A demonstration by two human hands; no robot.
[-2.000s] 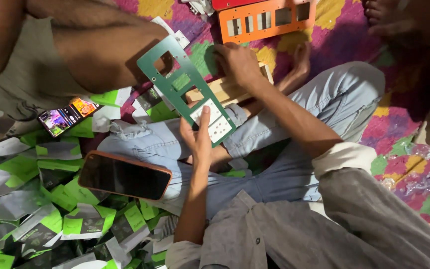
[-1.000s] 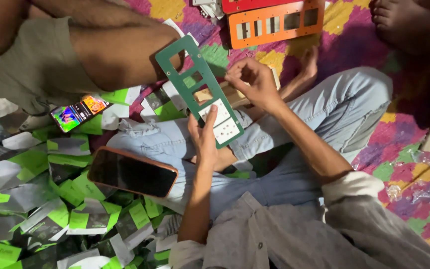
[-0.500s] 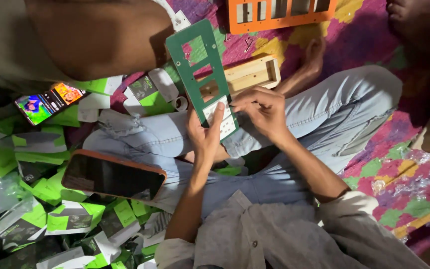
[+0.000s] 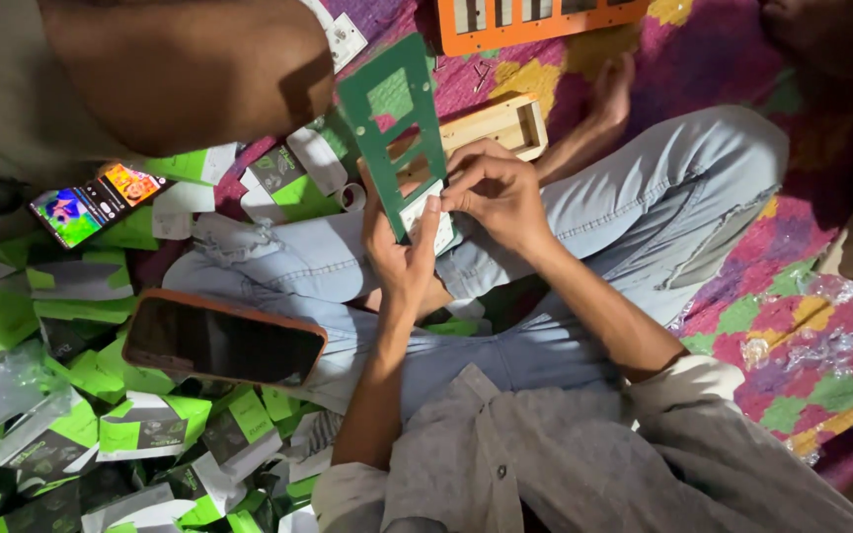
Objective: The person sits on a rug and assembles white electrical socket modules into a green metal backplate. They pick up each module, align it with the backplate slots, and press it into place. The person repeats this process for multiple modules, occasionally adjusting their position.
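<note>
Left hand [image 4: 402, 259]: closed around the lower end of the long green plastic frame with rectangular cut-outs [image 4: 394, 123], upright above the lap.
Right hand [image 4: 494, 190]: fingertips pinching the white square switch piece [image 4: 425, 212] into the frame's lowest opening.
Advice: steady the frame, press evenly.

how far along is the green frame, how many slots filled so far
Done: little that shows. In hand: the left hand holds the green frame while the right hand presses a white switch into its lowest opening. Left: the upper two openings show empty.
</note>
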